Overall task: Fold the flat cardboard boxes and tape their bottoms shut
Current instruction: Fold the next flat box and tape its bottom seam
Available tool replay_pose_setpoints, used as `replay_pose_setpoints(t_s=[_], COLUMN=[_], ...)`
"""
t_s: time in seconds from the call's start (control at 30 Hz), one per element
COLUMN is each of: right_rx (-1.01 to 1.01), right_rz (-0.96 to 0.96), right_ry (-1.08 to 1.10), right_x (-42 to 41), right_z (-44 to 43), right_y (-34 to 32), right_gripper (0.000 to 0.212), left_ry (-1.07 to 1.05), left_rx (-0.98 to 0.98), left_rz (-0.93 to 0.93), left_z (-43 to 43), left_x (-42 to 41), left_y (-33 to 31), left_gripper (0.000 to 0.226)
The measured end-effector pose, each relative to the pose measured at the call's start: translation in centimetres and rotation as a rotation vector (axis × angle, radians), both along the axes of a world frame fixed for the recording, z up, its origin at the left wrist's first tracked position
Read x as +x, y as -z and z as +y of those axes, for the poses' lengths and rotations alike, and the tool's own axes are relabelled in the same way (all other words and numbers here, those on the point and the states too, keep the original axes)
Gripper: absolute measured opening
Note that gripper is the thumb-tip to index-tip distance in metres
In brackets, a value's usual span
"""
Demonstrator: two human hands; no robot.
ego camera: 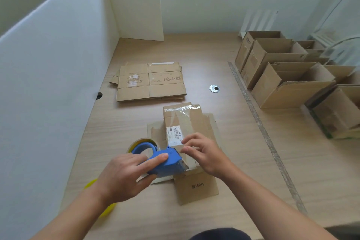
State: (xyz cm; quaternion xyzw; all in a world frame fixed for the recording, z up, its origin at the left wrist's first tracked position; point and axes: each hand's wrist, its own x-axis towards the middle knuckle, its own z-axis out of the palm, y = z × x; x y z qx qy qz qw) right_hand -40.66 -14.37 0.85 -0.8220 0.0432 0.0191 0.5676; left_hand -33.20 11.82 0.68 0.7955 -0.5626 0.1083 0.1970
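Cardboard box (187,121), blue dispenser (167,163) in left hand (124,177)

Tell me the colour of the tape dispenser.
Blue. The tape dispenser, gripped by the left hand, shows best in the head view.

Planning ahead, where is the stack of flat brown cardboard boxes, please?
Head view: the stack lies mid-table, left of centre, beyond the partly taped cardboard box.
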Motion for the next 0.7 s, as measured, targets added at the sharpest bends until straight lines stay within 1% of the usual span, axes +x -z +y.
replay_pose_setpoints(t_s=[0.1,0.23,0.33,0.47,0.6,0.7], right_rx=[-0.068,-0.115,-0.129,-0.15,-0.158,-0.141], right_rz=[0.021,0.027,0.029,0.032,0.043,0.049], right_ry=[0.007,0.009,0.02,0.048,0.062,0.167], right_x=[-0.5,-1.4,-1.9,-2.4,-2.7,-3.1], right_z=[-0.7,-1.3,-1.5,-1.8,-1.8,-3.0], right_y=[0.3,0.6,0.7,1.0,1.4,1.5], right_gripper=[0.016,0.021,0.019,0.018,0.021,0.024], left_ry=[0.005,0.016,0.021,0.037,0.059,0.021], left_rx=[0.038,0.059,0.081,0.105,0.134,0.141], left_rz=[0.082,0.185,0.236,0.26,0.279,0.289], left_z=[-0.4,-0.9,-1.1,-1.3,-1.5,-1.0], left_x=[-0.5,-0.8,-0.8,-0.6,-0.5,-0.1], left_y=[-0.2,-0.3,-0.5,-0.8,-0.7,-0.4], left_gripper=[0.068,0.069,0.07,0.071,0.067,0.068])
